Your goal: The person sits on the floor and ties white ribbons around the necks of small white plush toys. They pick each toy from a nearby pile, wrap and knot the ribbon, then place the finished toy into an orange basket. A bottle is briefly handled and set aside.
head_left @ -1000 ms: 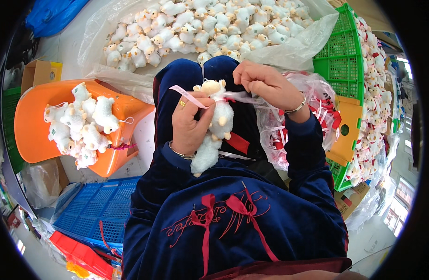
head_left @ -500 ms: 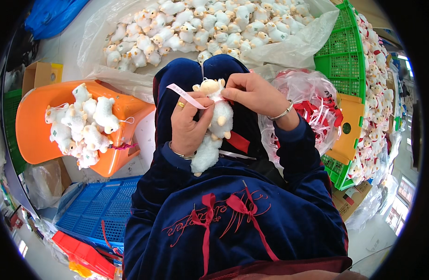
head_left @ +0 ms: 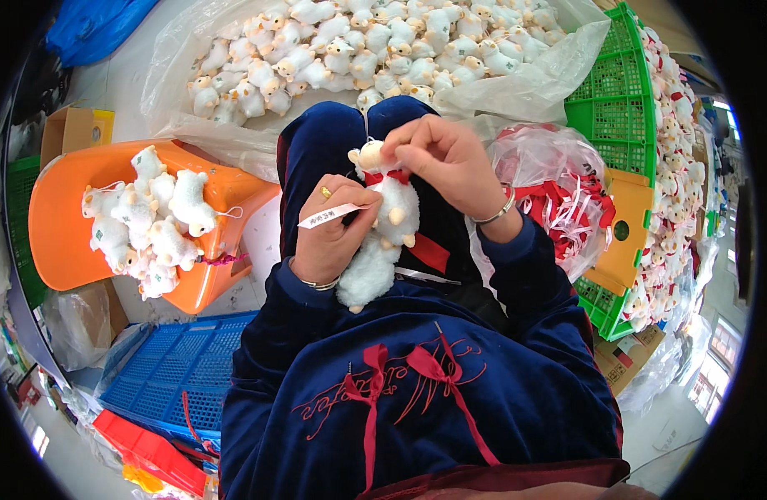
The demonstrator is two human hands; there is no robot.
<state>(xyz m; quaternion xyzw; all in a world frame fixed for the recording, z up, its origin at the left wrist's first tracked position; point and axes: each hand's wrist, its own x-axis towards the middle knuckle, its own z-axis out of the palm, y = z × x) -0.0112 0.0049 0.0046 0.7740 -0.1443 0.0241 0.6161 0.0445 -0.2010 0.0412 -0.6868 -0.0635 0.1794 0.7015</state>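
Observation:
A small white plush sheep point(head_left: 398, 204) with a cream face lies on my lap, a red ribbon point(head_left: 399, 176) around its neck. My left hand point(head_left: 327, 242) is closed at the toy's side, pinching a pale printed ribbon point(head_left: 329, 216) whose free end points left. Beside the toy's head, my right hand point(head_left: 446, 162) is closed with thumb and fingertips together; whatever is between them is too blurred to make out. A second white plush toy point(head_left: 368, 271) lies under the first, nearer my body.
An orange chair point(head_left: 58, 217) at left bears several plush toys. Many more fill a clear plastic sheet point(head_left: 171, 75) ahead. At right, a clear bag point(head_left: 517, 150) holds red and white ribbons, next to a green crate point(head_left: 604, 117). A blue crate point(head_left: 179, 367) stands lower left.
A red ribbon now shows at the toy's neck. My right hand has risen slightly toward its head. The left hand has dropped a little, and the pale ribbon's free end has swung down.

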